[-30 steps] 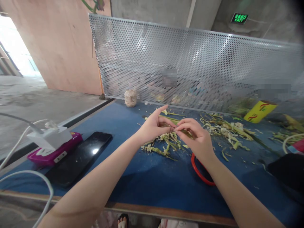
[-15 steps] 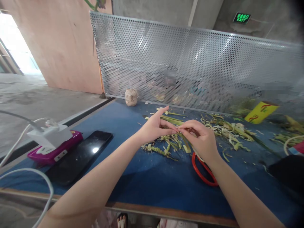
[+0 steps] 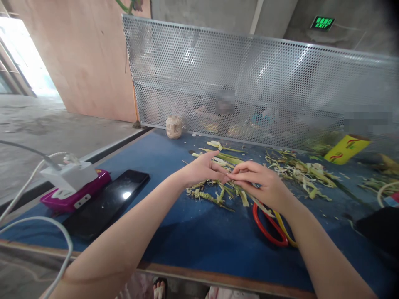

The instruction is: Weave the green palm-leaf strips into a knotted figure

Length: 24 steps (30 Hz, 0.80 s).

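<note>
My left hand point(image 3: 204, 169) and my right hand point(image 3: 264, 178) meet fingertip to fingertip over the plant scraps. Both pinch a thin, pale green strip of plant stalk point(image 3: 267, 211), whose loose end trails below my right palm. My fingers hide the pinched part. One finger of my left hand points away from the pinch. Under and around the hands lie several green stalk pieces point(image 3: 227, 158) and a knobbly, braided-looking stem point(image 3: 207, 196). Beside my right wrist rests a pair of scissors point(image 3: 256, 220) with red and yellow loop handles, blades covered.
A black phone point(image 3: 109, 205) and a purple power strip point(image 3: 76, 200) with white plugs and cables lie at left. A wrapped, pale cylinder point(image 3: 173, 127) stands by the perforated metal screen point(image 3: 199, 74). Shredded plant bits point(image 3: 299, 176), a yellow roll point(image 3: 347, 149) and a black item point(image 3: 378, 228) are at right.
My hands have shifted slightly left and down, and my right hand has turned flatter. The yellow scissor handle and more of the strip's end now show. The view has moved a little.
</note>
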Tool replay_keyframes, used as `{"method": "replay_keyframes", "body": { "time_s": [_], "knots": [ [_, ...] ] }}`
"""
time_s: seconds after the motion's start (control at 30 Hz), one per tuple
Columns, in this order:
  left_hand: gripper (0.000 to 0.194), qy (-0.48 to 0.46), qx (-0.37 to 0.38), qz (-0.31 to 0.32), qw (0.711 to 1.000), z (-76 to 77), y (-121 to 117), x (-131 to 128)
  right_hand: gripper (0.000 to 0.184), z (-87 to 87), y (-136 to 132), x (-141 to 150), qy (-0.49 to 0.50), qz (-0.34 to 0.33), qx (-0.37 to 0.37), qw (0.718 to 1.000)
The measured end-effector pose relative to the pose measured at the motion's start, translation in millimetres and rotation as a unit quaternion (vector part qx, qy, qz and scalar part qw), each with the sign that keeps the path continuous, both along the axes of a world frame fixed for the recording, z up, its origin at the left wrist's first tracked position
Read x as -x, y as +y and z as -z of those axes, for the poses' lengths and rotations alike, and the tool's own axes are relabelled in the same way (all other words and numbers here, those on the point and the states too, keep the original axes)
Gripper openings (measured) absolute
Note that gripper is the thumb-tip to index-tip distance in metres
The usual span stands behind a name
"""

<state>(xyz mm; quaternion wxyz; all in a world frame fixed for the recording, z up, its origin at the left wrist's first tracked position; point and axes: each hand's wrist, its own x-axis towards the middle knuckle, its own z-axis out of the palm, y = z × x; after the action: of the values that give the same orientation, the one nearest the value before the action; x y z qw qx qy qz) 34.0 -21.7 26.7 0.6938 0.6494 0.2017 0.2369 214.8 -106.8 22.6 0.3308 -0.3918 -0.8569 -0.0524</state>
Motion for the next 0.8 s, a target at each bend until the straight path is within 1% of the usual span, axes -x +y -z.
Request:
{"method": "replay_keyframes", "body": {
  "time_s": [0.1,0.2,0.4,0.5,0.6,0.73,0.8],
  "knots": [
    [0.104,0.02,0.008,0.01,1.0,0.9,1,1,0.022,-2.6,-1,-4,-0.001,-0.018,0.06,0.998],
    [0.106,0.033,0.03,0.018,0.999,1.2,1,0,0.022,-4.5,-1,-4,-0.001,-0.019,0.07,0.997],
    [0.105,0.013,0.092,0.044,0.995,6.7,6,1,0.019,-4.1,-4,6,-0.033,0.002,-0.032,0.999],
    [0.106,-0.001,0.115,0.052,0.992,10.3,9,2,0.018,-2.2,-4,11,-0.049,-0.001,-0.067,0.997],
    [0.107,-0.003,0.132,0.058,0.99,11.3,10,3,0.018,0.8,-3,13,-0.057,-0.007,-0.095,0.994],
    [0.098,0.0,0.141,0.073,0.987,9.1,9,4,0.018,4.1,-2,15,-0.03,-0.011,-0.112,0.993],
    [0.097,0.002,0.141,0.08,0.987,7.0,8,5,0.018,4.4,-3,17,-0.015,-0.007,-0.115,0.993]
  ]
}}
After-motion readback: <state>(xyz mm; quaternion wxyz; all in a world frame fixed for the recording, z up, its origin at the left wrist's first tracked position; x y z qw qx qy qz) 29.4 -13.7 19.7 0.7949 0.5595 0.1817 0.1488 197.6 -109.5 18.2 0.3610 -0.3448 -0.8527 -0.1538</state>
